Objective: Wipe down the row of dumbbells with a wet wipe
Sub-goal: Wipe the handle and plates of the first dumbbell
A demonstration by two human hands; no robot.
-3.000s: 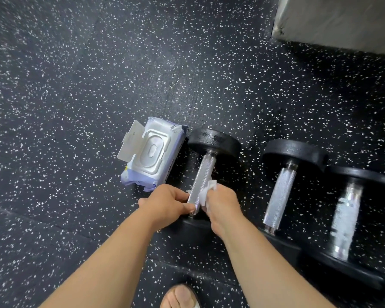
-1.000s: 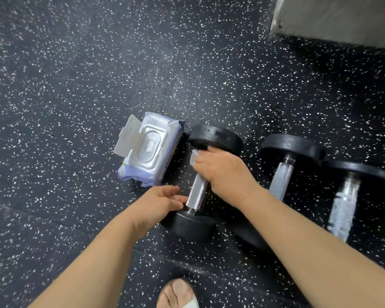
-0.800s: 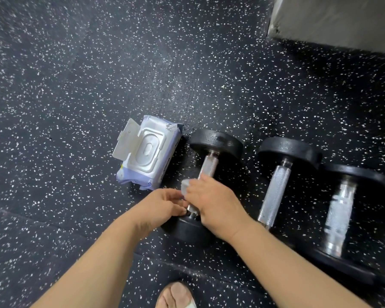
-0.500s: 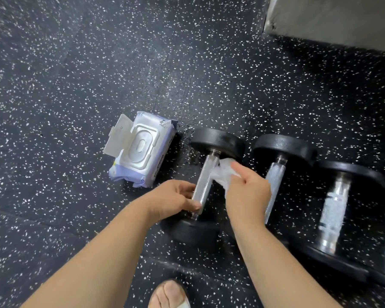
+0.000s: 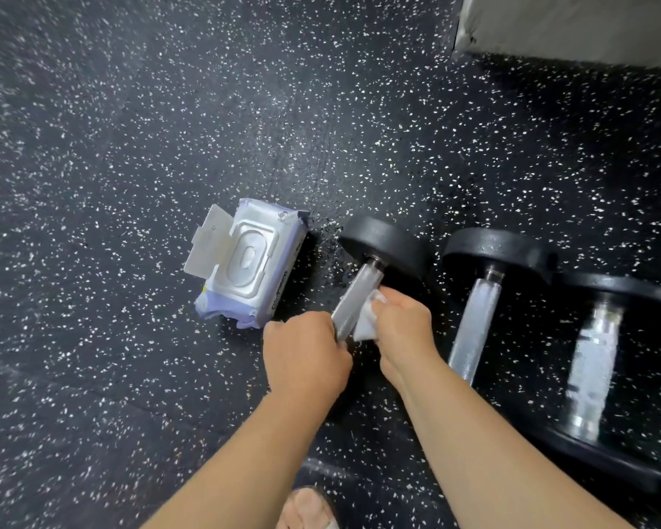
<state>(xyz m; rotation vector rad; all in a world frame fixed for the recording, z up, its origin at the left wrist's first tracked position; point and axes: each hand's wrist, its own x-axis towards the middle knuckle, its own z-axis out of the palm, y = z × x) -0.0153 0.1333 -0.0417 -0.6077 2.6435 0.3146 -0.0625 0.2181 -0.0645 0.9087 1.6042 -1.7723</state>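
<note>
Three black-headed dumbbells with knurled steel handles lie side by side on the floor. The leftmost dumbbell (image 5: 363,284) has my left hand (image 5: 306,357) curled round the near end of its handle. My right hand (image 5: 405,330) holds a crumpled white wet wipe (image 5: 367,318) against the right side of that handle. The near head of this dumbbell is hidden under my hands. The middle dumbbell (image 5: 477,318) and the right dumbbell (image 5: 592,357) lie untouched.
A pack of wet wipes (image 5: 249,265) with its lid flipped open lies left of the row. The floor (image 5: 130,147) is black rubber with white specks. A grey block (image 5: 573,24) stands at the top right. My sandalled foot (image 5: 306,509) shows at the bottom edge.
My right hand has brought the wipe back down from beside the handle onto its near part. My left hand has stayed at the handle's near end.
</note>
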